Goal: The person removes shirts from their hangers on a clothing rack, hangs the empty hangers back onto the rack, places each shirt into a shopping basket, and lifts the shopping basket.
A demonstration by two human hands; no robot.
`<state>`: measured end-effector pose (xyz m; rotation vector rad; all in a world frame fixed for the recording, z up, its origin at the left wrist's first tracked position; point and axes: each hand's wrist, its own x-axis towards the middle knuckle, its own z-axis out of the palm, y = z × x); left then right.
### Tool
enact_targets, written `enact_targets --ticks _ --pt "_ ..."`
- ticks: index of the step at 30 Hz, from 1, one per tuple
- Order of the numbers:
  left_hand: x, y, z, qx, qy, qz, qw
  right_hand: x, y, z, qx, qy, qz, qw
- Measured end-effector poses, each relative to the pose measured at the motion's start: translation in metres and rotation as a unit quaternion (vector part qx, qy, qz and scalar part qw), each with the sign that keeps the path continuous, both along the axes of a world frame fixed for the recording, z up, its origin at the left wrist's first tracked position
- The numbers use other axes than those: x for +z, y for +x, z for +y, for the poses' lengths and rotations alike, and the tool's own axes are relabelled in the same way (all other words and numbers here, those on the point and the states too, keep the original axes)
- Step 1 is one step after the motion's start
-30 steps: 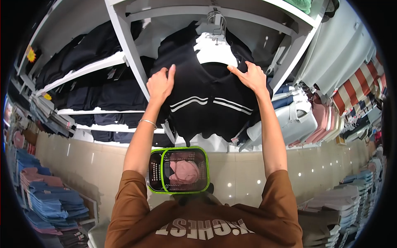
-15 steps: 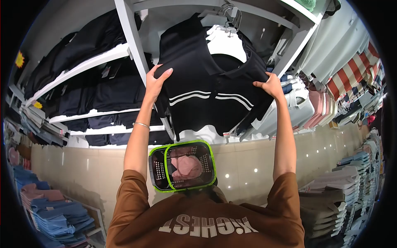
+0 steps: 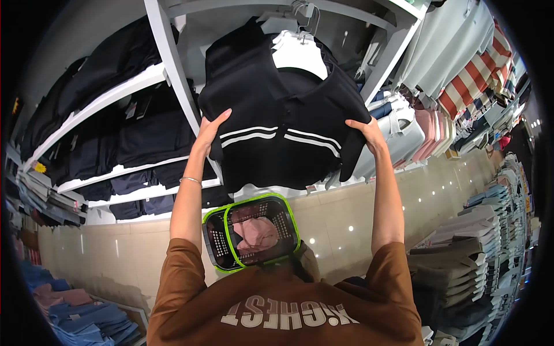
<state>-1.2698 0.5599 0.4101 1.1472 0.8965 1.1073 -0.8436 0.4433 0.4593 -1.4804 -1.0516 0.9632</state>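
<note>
A black polo shirt [image 3: 259,104] with two white stripes across the chest hangs on a white hanger [image 3: 300,55] from the rack. My left hand [image 3: 212,131] grips its sleeve on the left, thumb on top of the cloth and the other fingers hidden behind it. On the opposite side, my right hand [image 3: 369,132] pinches the other sleeve in the same way. The shirt is spread wide between my hands. More dark garments hang behind it. Below the shirt is a black basket [image 3: 277,255] with a green rim, holding a pink cloth item [image 3: 254,233].
Shelves [image 3: 104,101] with folded black garments stand at the left, beside a white upright post [image 3: 173,69]. Light and pink clothes [image 3: 424,132] hang at the right. Stacks of blue clothes [image 3: 86,323] lie lower left, with brown and grey ones [image 3: 456,259] lower right.
Both hands have slid down the shirt's sides toward the lower sleeves, still gripping it. The view has shifted slightly, so the rack and shirt appear further left.
</note>
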Motion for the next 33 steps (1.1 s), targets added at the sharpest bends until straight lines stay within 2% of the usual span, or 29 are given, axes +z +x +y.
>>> enact_targets --ticks 2,4,6,9,12,16,22,26,30,33 --pt "0.009 -0.001 -0.013 -0.033 -0.065 -0.021 0.997 -0.006 -0.006 -0.011 0.002 0.002 0.034 0.999" --pt "0.004 -0.001 -0.016 -0.059 -0.057 0.007 0.997 -0.019 -0.009 -0.015 0.015 -0.009 0.056 0.998" --pt "0.012 0.000 -0.025 -0.088 -0.078 0.100 0.988 -0.044 -0.002 -0.014 0.025 -0.053 0.066 0.996" --pt "-0.019 0.003 -0.013 -0.148 -0.082 0.151 0.974 -0.069 -0.004 -0.015 0.006 -0.061 0.051 0.997" --pt "-0.034 0.010 -0.015 -0.149 -0.119 0.101 0.976 -0.080 -0.007 -0.022 -0.008 -0.027 0.130 0.991" --pt "-0.050 0.010 -0.011 -0.098 -0.173 -0.034 0.979 -0.083 0.004 -0.026 -0.021 -0.011 0.223 0.975" --pt "-0.046 0.008 -0.025 -0.098 -0.192 -0.148 0.965 -0.080 0.020 -0.040 -0.015 -0.030 0.266 0.963" --pt "-0.036 0.005 -0.036 -0.081 -0.193 -0.121 0.970 -0.076 0.012 -0.044 -0.045 0.026 0.238 0.970" --pt "-0.030 -0.002 -0.042 -0.076 -0.175 -0.119 0.974 -0.076 0.008 -0.043 -0.028 0.016 0.249 0.968" --pt "-0.027 -0.009 -0.039 -0.084 -0.164 -0.125 0.975 -0.073 0.004 -0.041 -0.042 0.051 0.256 0.964"
